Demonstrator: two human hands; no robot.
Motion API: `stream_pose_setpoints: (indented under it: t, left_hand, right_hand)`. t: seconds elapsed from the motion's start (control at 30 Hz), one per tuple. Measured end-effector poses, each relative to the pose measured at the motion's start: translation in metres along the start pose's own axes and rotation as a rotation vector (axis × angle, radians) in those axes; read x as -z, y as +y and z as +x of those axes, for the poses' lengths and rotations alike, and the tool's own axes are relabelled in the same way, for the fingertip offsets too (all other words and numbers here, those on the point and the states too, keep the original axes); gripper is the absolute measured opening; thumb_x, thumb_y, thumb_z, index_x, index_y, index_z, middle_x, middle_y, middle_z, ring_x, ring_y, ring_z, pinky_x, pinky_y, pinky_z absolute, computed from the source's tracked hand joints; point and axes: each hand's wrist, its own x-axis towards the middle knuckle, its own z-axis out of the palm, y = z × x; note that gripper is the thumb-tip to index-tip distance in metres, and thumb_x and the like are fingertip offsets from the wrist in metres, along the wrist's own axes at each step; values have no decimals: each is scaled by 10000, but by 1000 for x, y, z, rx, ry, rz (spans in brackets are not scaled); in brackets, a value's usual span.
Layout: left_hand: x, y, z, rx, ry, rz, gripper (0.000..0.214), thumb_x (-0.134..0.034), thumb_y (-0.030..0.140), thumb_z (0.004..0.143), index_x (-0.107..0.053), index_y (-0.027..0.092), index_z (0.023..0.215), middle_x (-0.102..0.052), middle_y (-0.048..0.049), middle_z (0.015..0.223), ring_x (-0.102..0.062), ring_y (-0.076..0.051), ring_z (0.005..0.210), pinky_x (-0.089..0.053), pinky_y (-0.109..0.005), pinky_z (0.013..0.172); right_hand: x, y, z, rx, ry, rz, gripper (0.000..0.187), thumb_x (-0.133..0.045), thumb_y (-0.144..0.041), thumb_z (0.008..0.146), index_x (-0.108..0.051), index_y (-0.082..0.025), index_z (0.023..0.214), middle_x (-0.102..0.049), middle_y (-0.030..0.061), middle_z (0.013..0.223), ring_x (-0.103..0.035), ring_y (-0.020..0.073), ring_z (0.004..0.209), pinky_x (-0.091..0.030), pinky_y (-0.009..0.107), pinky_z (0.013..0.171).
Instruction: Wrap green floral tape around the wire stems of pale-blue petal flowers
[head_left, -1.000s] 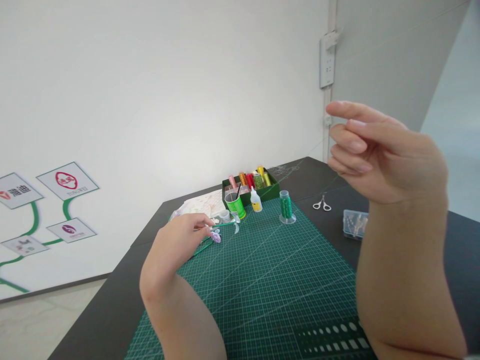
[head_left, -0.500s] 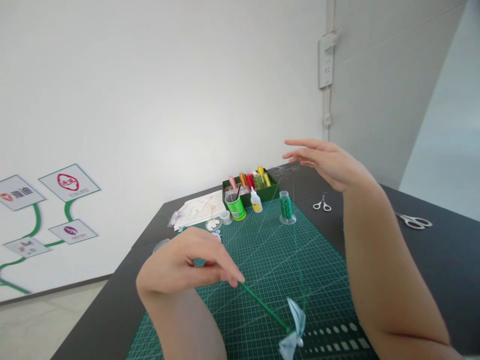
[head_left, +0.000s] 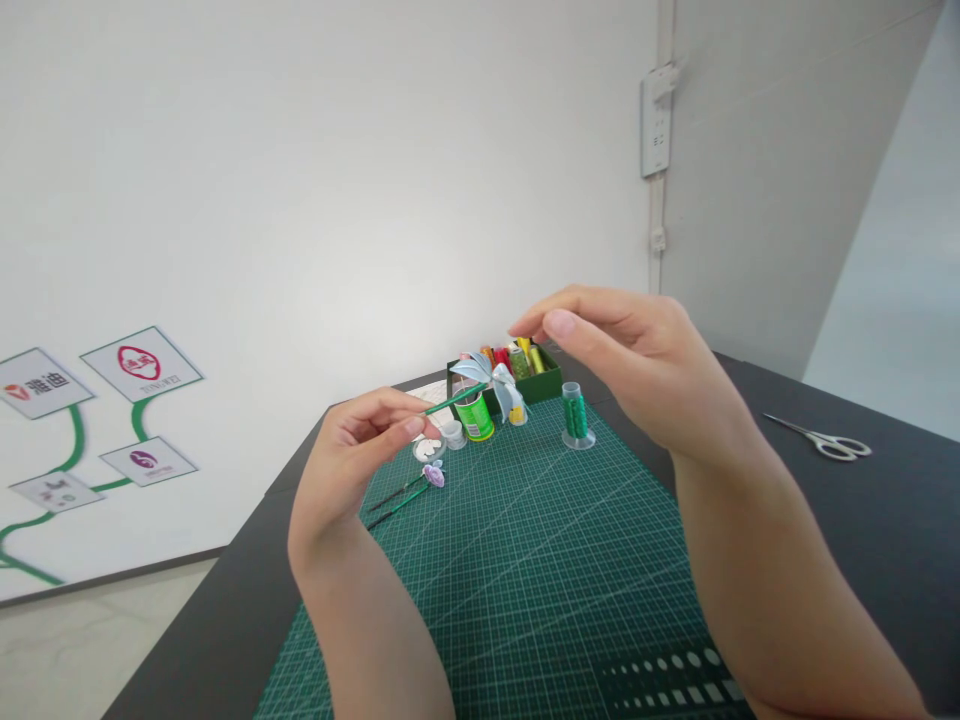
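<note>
My left hand (head_left: 367, 440) is closed in a pinch round a thin green-wrapped stem (head_left: 454, 398). At the stem's right end sits a pale blue fabric flower (head_left: 504, 388), in front of the green can and the box. My right hand (head_left: 622, 350) is raised to the right of the flower, apart from it. Its fingers bend forward over the thumb; anything fine between them is too small to make out. Beyond, a spool of green thread (head_left: 575, 415) stands upright on the green cutting mat (head_left: 525, 540).
A green can (head_left: 474, 420) with tools stands by a dark green box (head_left: 551, 383) of thread spools. A purple flower (head_left: 433, 475) on a stem lies left on the mat. Scissors (head_left: 832, 445) lie on the black table at right; a stencil ruler (head_left: 660, 680) lies near front.
My left hand has risen, swinging the flower from low near the front edge up before the can. My right hand has come lower and leftward, nearer the flower; it now hides the small scissors.
</note>
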Motion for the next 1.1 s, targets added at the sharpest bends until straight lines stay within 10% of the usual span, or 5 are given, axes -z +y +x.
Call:
stream_pose_setpoints:
  t: [0.53,1.1]
  left_hand:
    - [1,3,-5,-4,-88,-69,42,-784,219,875,-821,205,861,-778,-40,747,-700,-126,639,-555,-182,577]
    - [4,0,-5,-2,-138,-51,73,-758,222,909,-831,225,915,-788,-38,782,-726,-134,692,-580,-196,633]
  right_hand:
    - [3,-4,-12,142,-131,-71,157,-706,-267,894,-692,-218,745,-676,74,1258,-624,293,1210,-461,484,1066]
    - [8,-2,-11,249,-179,-45,86,-740,-233,882,-737,-256,965,-679,69,1312,-606,308,1292,-458,521,1122]
